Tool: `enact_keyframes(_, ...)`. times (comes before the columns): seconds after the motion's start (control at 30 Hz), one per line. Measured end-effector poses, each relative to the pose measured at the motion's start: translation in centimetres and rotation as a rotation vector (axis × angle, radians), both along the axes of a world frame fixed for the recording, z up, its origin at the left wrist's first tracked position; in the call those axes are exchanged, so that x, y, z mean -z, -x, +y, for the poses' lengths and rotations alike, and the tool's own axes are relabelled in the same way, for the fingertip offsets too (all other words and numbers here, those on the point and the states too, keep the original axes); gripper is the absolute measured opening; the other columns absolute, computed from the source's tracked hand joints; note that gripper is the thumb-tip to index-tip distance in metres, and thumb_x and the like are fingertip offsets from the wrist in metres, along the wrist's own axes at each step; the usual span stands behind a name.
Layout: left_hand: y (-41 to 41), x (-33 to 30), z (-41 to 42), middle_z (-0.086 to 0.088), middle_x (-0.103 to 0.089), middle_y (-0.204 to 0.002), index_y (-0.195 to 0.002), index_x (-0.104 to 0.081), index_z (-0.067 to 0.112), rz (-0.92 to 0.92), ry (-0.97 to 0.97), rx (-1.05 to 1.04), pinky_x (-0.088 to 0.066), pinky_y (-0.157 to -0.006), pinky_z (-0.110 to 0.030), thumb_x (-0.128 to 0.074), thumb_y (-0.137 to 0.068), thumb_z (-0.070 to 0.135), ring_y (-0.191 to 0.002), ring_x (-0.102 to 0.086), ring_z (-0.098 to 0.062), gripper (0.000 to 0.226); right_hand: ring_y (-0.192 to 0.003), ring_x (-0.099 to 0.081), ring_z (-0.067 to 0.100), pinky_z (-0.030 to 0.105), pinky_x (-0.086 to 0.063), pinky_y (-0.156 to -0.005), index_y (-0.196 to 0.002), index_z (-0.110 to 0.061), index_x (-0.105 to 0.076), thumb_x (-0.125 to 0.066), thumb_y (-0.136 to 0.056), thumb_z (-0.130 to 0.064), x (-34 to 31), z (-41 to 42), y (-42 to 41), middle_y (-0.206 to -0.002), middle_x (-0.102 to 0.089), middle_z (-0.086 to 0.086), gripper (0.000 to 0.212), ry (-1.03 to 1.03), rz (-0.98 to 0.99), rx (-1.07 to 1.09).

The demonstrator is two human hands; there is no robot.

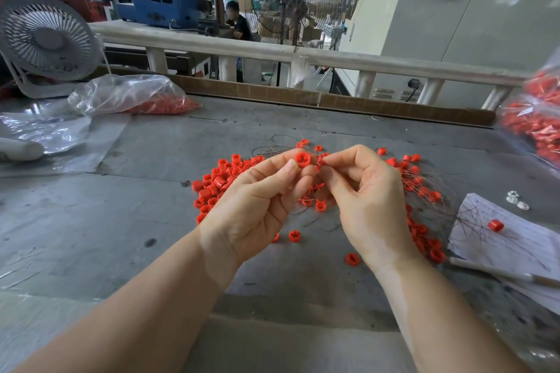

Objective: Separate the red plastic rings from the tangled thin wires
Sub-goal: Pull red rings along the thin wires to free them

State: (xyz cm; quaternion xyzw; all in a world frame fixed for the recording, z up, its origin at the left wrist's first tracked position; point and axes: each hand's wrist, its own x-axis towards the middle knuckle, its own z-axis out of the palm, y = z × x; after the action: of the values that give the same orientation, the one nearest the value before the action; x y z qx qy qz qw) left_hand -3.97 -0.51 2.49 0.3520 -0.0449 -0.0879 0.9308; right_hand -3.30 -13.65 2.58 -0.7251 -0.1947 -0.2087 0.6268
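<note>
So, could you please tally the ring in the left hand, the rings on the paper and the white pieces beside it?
Red ring in left hand: 1
Loose red ring on paper: 1
White pieces: 3
Total: 5

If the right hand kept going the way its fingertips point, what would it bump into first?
Most likely the red ring pinched in the left hand: the right hand points left toward it, almost touching, though depth is hard to judge.

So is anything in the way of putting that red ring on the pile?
Nothing visible. The left hand pinches the ring just above the pile of loose rings. Only thin wires, near the right hand, might still snag it.
</note>
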Motion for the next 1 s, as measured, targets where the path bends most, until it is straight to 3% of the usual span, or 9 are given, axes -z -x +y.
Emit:
enact_keyframes(0.2,0.0,0.0,0.0,-0.006,-0.071,-0.073,-0.069,-0.076,0.007,-0.005,0.001,-0.012,-0.056,-0.062,-0.016,-0.057,-0.068,0.005,-0.068,-0.070,-0.009,0.019,-0.054,-0.062,0.000,0.012,-0.046,-0.051,-0.076,-0.019,-0.061,-0.063,-0.086,-0.001,0.2,0.2,-0.2,-0.061,-0.068,-0.011,0.021,0.020,0.069,-0.084)
enact_keyframes(0.67,0.0,0.2,-0.1,-0.007,-0.071,-0.076,-0.071,-0.075,0.009,-0.082,-0.032,0.021,-0.057,-0.067,-0.017,-0.057,-0.071,0.005,-0.074,-0.070,-0.011,0.019,-0.054,-0.065,0.011,0.015,-0.042,-0.045,-0.078,-0.017,-0.063,-0.063,-0.087,-0.008,0.8,-0.4,-0.6,-0.063,-0.067,-0.002,0.012,-0.059,0.311,-0.191)
enact_keyframes(1.0,-0.2,0.6,-0.2,-0.007,-0.072,-0.079,-0.074,-0.075,0.010,-0.123,-0.107,-0.055,-0.056,-0.068,-0.017,-0.062,-0.070,0.009,-0.077,-0.071,-0.012,0.014,-0.058,-0.061,0.003,0.012,-0.042,-0.048,-0.072,-0.018,-0.063,-0.066,-0.084,-0.007,1.1,-0.3,-0.6,-0.060,-0.065,-0.004,0.016,-0.018,0.409,-0.166)
